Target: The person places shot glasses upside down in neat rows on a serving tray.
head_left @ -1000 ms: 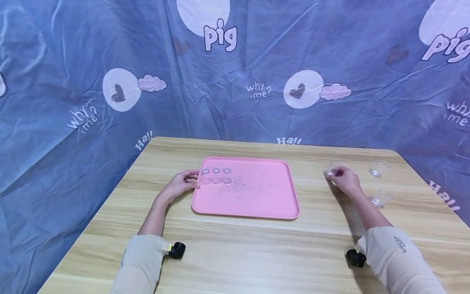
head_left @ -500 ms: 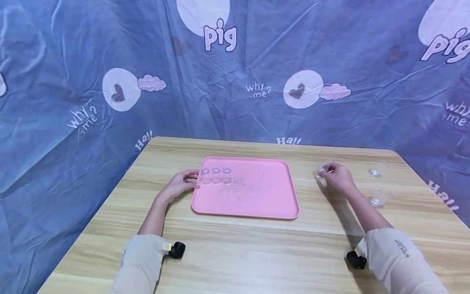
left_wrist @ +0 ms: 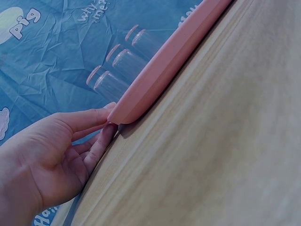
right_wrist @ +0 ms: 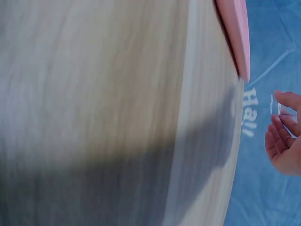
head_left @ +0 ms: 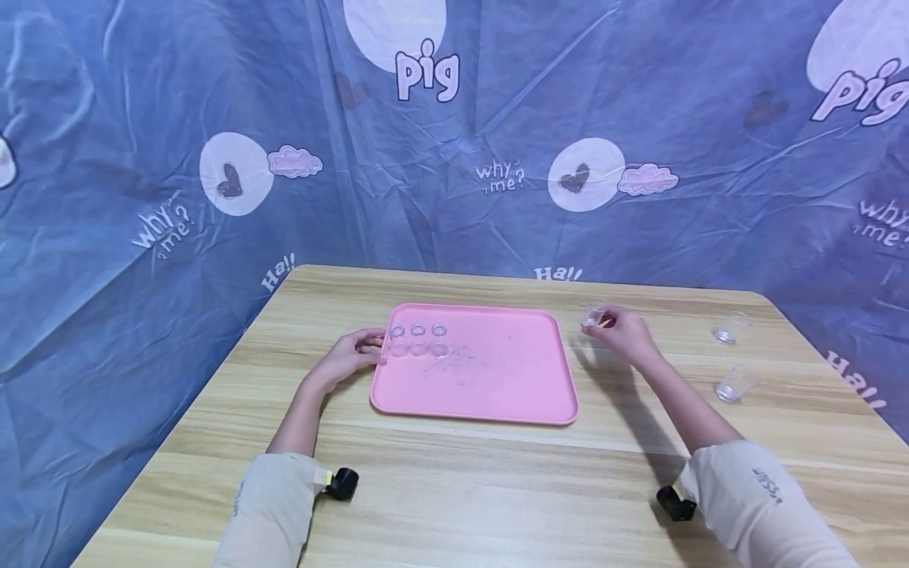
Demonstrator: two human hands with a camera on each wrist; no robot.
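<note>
A pink tray (head_left: 497, 386) lies on the wooden table (head_left: 454, 489). Several small clear cups (head_left: 417, 340) stand in two short rows at its far left corner, also seen over the tray rim (left_wrist: 164, 66) in the left wrist view as clear cups (left_wrist: 123, 61). My left hand (head_left: 348, 356) rests against the tray's left edge, fingers straight; the left hand (left_wrist: 66, 146) touches the rim's corner. My right hand (head_left: 621, 331) pinches a small clear cup (head_left: 591, 317) above the table just right of the tray's far right corner. The right wrist view shows the right hand (right_wrist: 284, 139) with the clear cup (right_wrist: 277, 109).
Two more clear cups stand on the table at the right, one at the far right (head_left: 730, 326) and one nearer (head_left: 735, 383). A blue printed cloth (head_left: 454, 134) hangs behind and around the table.
My right hand has lifted a clear cup from the right side of the table and carried it left toward the tray. The left hand has stayed on the tray edge.
</note>
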